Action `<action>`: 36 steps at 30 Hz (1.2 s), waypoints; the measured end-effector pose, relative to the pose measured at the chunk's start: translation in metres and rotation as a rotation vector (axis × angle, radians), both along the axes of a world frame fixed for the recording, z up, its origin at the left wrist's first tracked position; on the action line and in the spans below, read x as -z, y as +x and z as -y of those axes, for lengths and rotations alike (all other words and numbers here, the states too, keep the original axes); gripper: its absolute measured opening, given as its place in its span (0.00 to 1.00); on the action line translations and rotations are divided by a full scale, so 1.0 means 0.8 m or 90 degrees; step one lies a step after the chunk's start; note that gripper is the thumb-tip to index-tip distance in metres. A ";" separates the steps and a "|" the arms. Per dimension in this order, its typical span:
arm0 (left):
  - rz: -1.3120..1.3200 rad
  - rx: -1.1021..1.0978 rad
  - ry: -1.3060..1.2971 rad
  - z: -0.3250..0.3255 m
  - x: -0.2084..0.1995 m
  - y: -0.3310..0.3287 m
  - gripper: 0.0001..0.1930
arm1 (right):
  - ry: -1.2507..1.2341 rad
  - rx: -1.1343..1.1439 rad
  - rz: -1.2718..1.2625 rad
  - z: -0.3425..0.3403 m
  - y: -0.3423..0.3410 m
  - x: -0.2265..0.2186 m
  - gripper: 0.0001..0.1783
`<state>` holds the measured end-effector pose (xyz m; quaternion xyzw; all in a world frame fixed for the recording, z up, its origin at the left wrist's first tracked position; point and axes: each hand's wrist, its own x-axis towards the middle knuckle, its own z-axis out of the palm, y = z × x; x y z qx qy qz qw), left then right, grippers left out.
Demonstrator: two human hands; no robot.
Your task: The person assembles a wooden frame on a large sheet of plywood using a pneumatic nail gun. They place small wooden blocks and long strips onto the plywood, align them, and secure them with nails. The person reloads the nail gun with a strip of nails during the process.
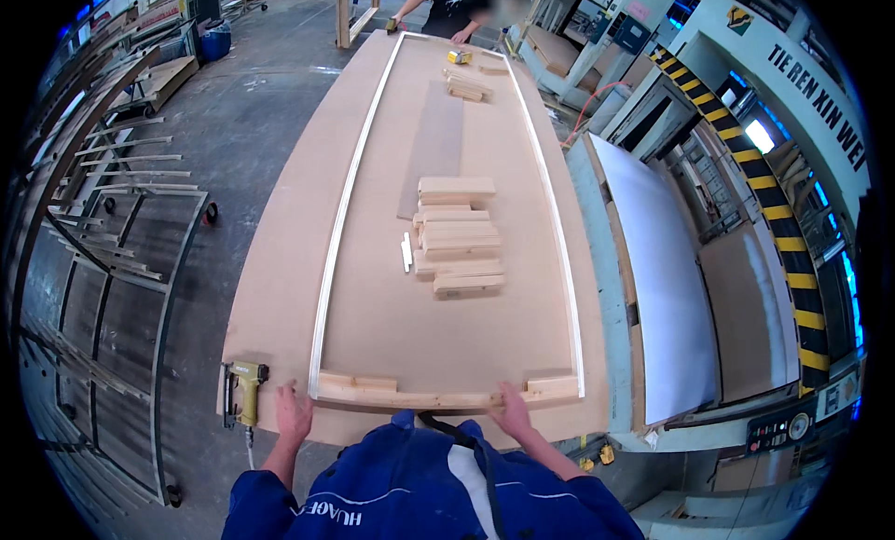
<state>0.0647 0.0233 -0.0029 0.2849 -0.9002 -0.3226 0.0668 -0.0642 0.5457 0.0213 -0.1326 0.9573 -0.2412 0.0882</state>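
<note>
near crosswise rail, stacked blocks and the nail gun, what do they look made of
Near crosswise rail: bare wood, judging by its pale tan colour and darker knot-like spots.
Stacked blocks: probably unpainted wood, pale and matte; the fine lines could be grain or layers.
Nail gun: olive-yellow body, perhaps painted metal, though plastic can't be ruled out.

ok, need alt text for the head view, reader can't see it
A person's right hand is at the near rail of a long wooden frame on a brown board, left hand by its near-left corner, beside a pneumatic nail gun. Stacked wood blocks lie inside the frame; a co-worker stands at the far end.
</note>
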 end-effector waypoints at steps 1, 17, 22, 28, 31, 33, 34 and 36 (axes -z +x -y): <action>0.016 -0.026 0.041 -0.016 0.017 -0.011 0.31 | 0.049 -0.072 -0.006 0.018 -0.011 -0.006 0.42; -0.060 -0.341 0.496 -0.018 0.051 -0.051 0.28 | 0.171 -0.264 0.092 0.049 -0.034 0.015 0.23; -0.048 -0.264 0.746 0.020 0.051 -0.030 0.21 | 0.183 -0.295 0.086 0.053 -0.045 -0.023 0.21; -0.077 -0.282 0.728 -0.005 -0.055 -0.038 0.21 | 0.198 -0.310 0.087 0.062 -0.049 -0.079 0.26; -0.100 -0.216 0.762 0.001 -0.086 -0.042 0.24 | 0.180 -0.315 0.056 0.060 -0.048 -0.095 0.29; -0.125 -0.197 0.795 0.006 -0.088 -0.042 0.24 | 0.199 -0.312 0.051 0.068 -0.045 -0.124 0.27; -0.131 -0.210 0.788 0.006 -0.089 -0.042 0.23 | 0.197 -0.318 0.042 0.070 -0.047 -0.138 0.27; -0.138 -0.226 0.776 0.003 -0.093 -0.045 0.22 | 0.192 -0.319 0.024 0.069 -0.045 -0.157 0.26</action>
